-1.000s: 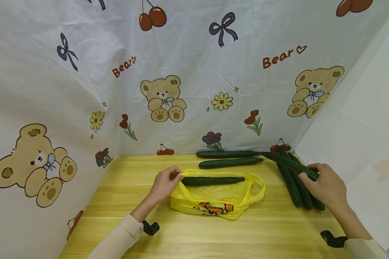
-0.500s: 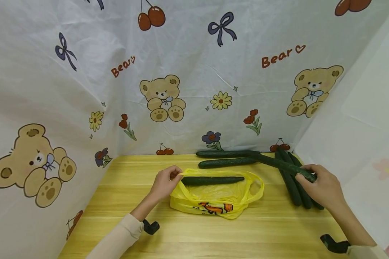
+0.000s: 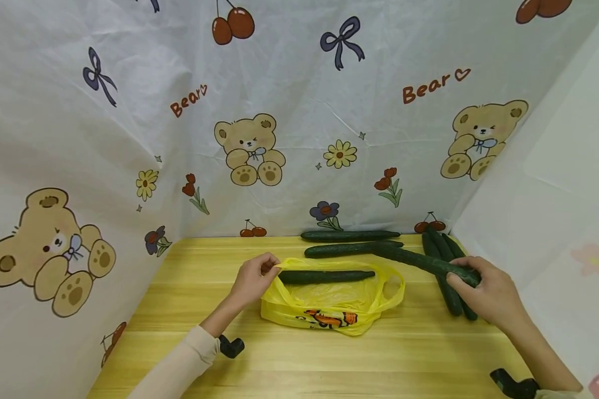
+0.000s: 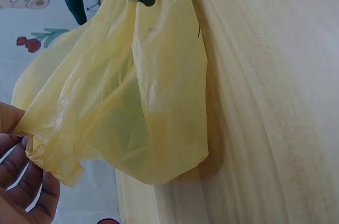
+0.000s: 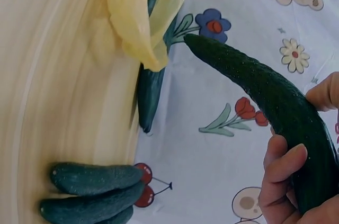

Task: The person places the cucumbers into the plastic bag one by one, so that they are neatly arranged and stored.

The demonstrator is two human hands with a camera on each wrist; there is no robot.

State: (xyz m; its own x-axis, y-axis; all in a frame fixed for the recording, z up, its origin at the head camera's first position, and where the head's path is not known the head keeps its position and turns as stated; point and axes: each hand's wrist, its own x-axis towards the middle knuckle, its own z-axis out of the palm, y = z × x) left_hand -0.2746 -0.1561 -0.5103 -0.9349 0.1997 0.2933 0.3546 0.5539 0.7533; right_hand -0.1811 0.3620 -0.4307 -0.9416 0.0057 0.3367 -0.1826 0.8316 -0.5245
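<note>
My left hand point(image 3: 253, 281) pinches the left handle edge of a yellow plastic bag point(image 3: 319, 318), which stands with its mouth spread. Inside the bag lies one dark green cucumber point(image 3: 329, 277). In the left wrist view the fingers point(image 4: 16, 176) curl at the bunched film of the bag. My right hand point(image 3: 494, 291) grips a long cucumber point(image 3: 424, 261) by its right end; its far tip points left toward the bag. The right wrist view shows the thumb on one side of this curved cucumber point(image 5: 265, 89) and the fingers round the other.
Two cucumbers point(image 3: 349, 236) lie crosswise along the back, behind the bag. A pile of several cucumbers point(image 3: 449, 293) lies at the right, under the held one in the head view. A patterned cloth point(image 3: 299, 83) walls the back and sides of the wooden table point(image 3: 289, 366).
My right hand has lifted the cucumber from the right-hand pile and moved it left toward the bag. The left hand keeps its hold on the bag.
</note>
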